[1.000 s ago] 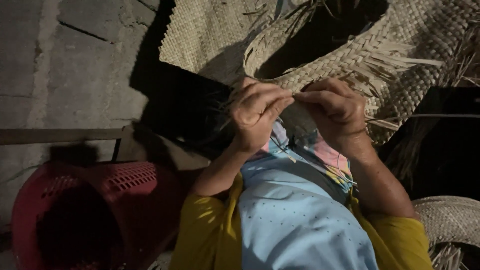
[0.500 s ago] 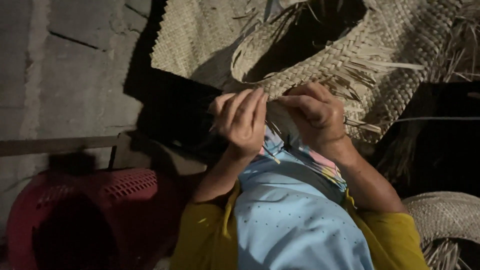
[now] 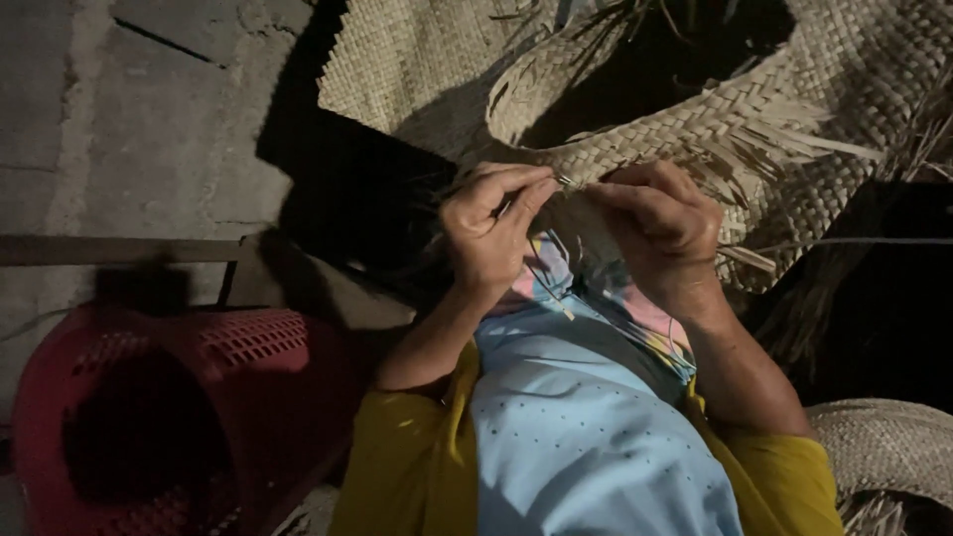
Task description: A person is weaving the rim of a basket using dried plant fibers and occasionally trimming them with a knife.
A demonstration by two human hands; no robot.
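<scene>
This looks like the rim-finishing stage of a woven palm-leaf basket [image 3: 635,129], going by how things lie. The body is already plaited, and loose strip ends stick out all along the edge on the right side. The basket sits tipped toward the person, mouth open and dark inside, its near rim right at the hands and over the lap.

The left hand [image 3: 491,233] is closed down narrow, thumb and forefinger pinched on a thin leaf strip [image 3: 564,182] just at the rim. The right hand [image 3: 660,233] is curled too, fingers bent in against the woven edge and touching it. Whether it's also gripping a strand is hard to tell, since the fingers hide that spot. The two hands nearly meet, with just the strip between them.

Judging from that, the next bit would call for a steady pull on the strip while the right hand keeps the rim braced, so the weave doesn't loosen.

Around it: a flat woven mat [image 3: 397,69] lies behind the basket on the concrete floor [image 3: 119,119], a red plastic basket [image 3: 179,407] lies on its side at lower left, and another woven piece [image 3: 884,447] peeks in at lower right.
</scene>
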